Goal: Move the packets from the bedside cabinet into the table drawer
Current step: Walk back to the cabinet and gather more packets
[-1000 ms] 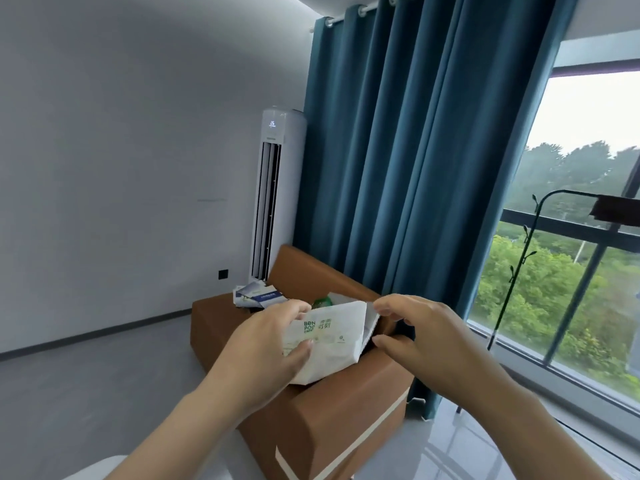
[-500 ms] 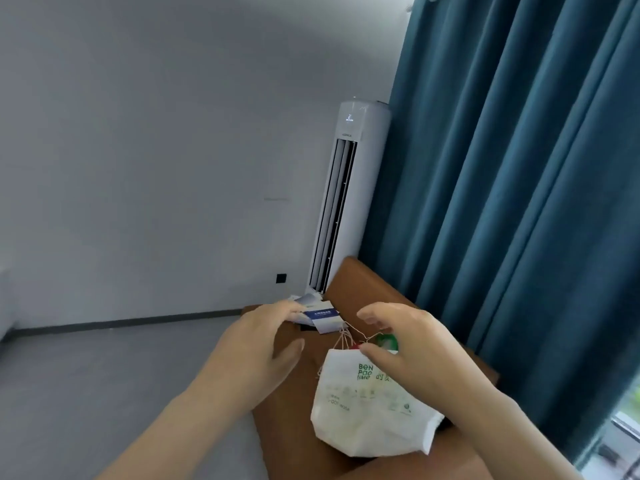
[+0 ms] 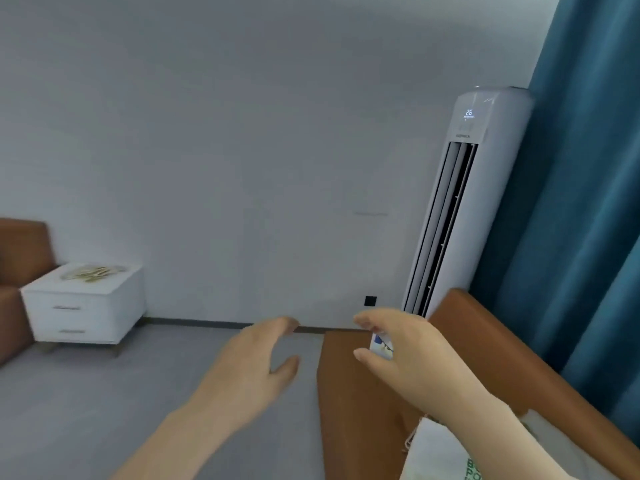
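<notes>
Far left against the wall stands a white bedside cabinet [image 3: 83, 308] with two drawers. Blurred pale yellowish packets [image 3: 92, 271] lie on its top. My left hand [image 3: 256, 362] hovers over the grey floor with fingers spread and nothing in it. My right hand [image 3: 398, 351] hovers over the brown sofa [image 3: 349, 393] with fingers loosely curved. A small white and blue packet [image 3: 380, 342] shows between its thumb and fingers, apparently lying on the sofa behind the hand. No table drawer is in view.
A white bag with green print [image 3: 446, 455] lies on the sofa under my right forearm. A tall white air conditioner [image 3: 460, 202] stands beside the teal curtain [image 3: 588, 202]. A brown upholstered piece [image 3: 19, 271] sits left of the cabinet.
The view has swung left, bringing the bedside cabinet into sight. The white bag has left my hands and lies on the sofa. Both hands now hover, holding nothing.
</notes>
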Action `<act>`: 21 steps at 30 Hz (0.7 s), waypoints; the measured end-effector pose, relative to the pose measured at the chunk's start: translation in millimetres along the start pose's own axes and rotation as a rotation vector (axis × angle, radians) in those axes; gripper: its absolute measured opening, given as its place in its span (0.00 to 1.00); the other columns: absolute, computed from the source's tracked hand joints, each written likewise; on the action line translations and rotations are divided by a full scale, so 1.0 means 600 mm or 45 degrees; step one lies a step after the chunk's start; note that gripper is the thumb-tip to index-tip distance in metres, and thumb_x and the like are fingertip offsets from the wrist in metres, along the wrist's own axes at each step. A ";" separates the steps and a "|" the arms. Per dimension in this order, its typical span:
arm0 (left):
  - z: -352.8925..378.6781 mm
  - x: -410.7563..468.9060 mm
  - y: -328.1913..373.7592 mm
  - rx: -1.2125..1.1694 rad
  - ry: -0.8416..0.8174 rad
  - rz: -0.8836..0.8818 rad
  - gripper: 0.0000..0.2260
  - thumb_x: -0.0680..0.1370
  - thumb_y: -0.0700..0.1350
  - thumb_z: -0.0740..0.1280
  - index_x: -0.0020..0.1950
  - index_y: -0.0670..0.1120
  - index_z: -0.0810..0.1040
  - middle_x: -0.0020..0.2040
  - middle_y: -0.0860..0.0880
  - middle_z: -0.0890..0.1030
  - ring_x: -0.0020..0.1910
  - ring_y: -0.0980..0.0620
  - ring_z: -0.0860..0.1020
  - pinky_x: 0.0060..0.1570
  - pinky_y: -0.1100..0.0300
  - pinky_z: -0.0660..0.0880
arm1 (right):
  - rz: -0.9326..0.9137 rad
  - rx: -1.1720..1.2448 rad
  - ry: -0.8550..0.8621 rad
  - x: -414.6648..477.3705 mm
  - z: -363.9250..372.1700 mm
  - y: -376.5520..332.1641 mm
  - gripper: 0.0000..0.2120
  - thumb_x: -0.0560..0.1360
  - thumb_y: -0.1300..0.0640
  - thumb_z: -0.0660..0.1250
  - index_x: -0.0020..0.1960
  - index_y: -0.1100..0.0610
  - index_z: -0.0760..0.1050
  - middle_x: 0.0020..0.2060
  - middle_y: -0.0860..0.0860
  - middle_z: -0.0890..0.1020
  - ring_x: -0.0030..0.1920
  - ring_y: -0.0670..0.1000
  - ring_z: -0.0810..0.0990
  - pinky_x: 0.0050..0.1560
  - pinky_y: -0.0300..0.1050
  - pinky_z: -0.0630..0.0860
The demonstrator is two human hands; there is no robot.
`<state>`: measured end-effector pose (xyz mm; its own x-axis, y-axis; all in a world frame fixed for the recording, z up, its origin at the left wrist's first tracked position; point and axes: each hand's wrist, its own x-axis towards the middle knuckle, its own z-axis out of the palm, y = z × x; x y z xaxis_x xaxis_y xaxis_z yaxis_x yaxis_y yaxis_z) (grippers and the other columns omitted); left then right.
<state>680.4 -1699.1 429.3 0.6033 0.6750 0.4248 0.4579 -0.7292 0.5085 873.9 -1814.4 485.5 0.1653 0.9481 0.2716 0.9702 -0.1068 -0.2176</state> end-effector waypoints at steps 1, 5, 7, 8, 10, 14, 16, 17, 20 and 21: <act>0.004 0.025 -0.016 0.015 0.009 -0.012 0.18 0.77 0.51 0.65 0.67 0.56 0.69 0.63 0.63 0.72 0.63 0.63 0.69 0.55 0.73 0.63 | -0.019 0.006 0.000 0.034 0.010 0.010 0.21 0.77 0.46 0.63 0.69 0.43 0.67 0.64 0.37 0.73 0.64 0.38 0.70 0.65 0.35 0.67; 0.005 0.132 -0.094 0.033 0.056 -0.083 0.19 0.76 0.51 0.66 0.67 0.57 0.69 0.61 0.64 0.72 0.61 0.65 0.69 0.56 0.70 0.67 | -0.070 0.031 -0.021 0.180 0.040 0.037 0.20 0.77 0.47 0.63 0.69 0.43 0.67 0.63 0.38 0.74 0.63 0.39 0.70 0.62 0.34 0.67; 0.000 0.186 -0.133 0.057 0.080 -0.104 0.19 0.76 0.50 0.66 0.66 0.57 0.70 0.60 0.63 0.73 0.60 0.65 0.70 0.57 0.68 0.69 | -0.102 0.055 -0.022 0.255 0.057 0.045 0.20 0.77 0.47 0.63 0.68 0.44 0.68 0.62 0.39 0.74 0.62 0.40 0.71 0.61 0.35 0.67; 0.000 0.211 -0.151 0.058 0.089 -0.119 0.19 0.76 0.50 0.66 0.66 0.56 0.70 0.60 0.63 0.73 0.60 0.64 0.71 0.55 0.68 0.69 | -0.111 0.080 -0.033 0.291 0.067 0.050 0.19 0.77 0.48 0.63 0.68 0.44 0.68 0.61 0.39 0.75 0.61 0.40 0.72 0.61 0.35 0.68; 0.005 0.254 -0.186 0.050 0.104 -0.167 0.19 0.77 0.50 0.66 0.67 0.56 0.69 0.61 0.62 0.73 0.61 0.64 0.71 0.52 0.70 0.68 | -0.130 0.127 -0.061 0.356 0.089 0.058 0.19 0.77 0.48 0.64 0.67 0.44 0.69 0.60 0.39 0.75 0.59 0.39 0.72 0.60 0.34 0.69; 0.015 0.328 -0.255 0.080 0.112 -0.240 0.19 0.77 0.51 0.65 0.68 0.57 0.68 0.63 0.63 0.72 0.62 0.66 0.69 0.55 0.71 0.67 | -0.218 0.160 -0.110 0.487 0.132 0.075 0.19 0.77 0.47 0.64 0.67 0.44 0.69 0.60 0.38 0.75 0.60 0.39 0.71 0.60 0.35 0.68; 0.015 0.371 -0.295 0.100 0.131 -0.290 0.19 0.78 0.51 0.64 0.68 0.58 0.67 0.63 0.63 0.72 0.60 0.65 0.70 0.54 0.71 0.68 | -0.261 0.167 -0.113 0.563 0.154 0.085 0.19 0.76 0.46 0.64 0.66 0.43 0.69 0.59 0.38 0.75 0.60 0.40 0.72 0.60 0.36 0.69; 0.014 0.392 -0.314 0.113 0.146 -0.320 0.19 0.78 0.52 0.64 0.68 0.58 0.67 0.63 0.64 0.71 0.58 0.65 0.71 0.54 0.70 0.68 | -0.287 0.169 -0.109 0.601 0.167 0.089 0.19 0.76 0.46 0.65 0.66 0.43 0.69 0.59 0.39 0.76 0.60 0.40 0.72 0.60 0.37 0.70; 0.011 0.456 -0.368 0.167 0.210 -0.429 0.19 0.78 0.52 0.63 0.69 0.58 0.67 0.63 0.64 0.71 0.59 0.63 0.71 0.57 0.68 0.69 | -0.379 0.200 -0.123 0.714 0.209 0.092 0.19 0.75 0.46 0.65 0.65 0.44 0.70 0.58 0.39 0.77 0.59 0.41 0.73 0.59 0.38 0.71; 0.011 0.476 -0.387 0.192 0.233 -0.461 0.19 0.78 0.52 0.64 0.69 0.58 0.67 0.63 0.63 0.71 0.61 0.63 0.71 0.58 0.68 0.69 | -0.422 0.201 -0.135 0.750 0.224 0.092 0.19 0.75 0.46 0.65 0.65 0.44 0.70 0.58 0.39 0.76 0.59 0.41 0.73 0.59 0.37 0.70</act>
<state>750.5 -1337.8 427.6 0.2666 0.8893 0.3716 0.7172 -0.4406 0.5400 977.9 -1353.5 469.9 -0.1797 0.9501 0.2550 0.9274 0.2501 -0.2782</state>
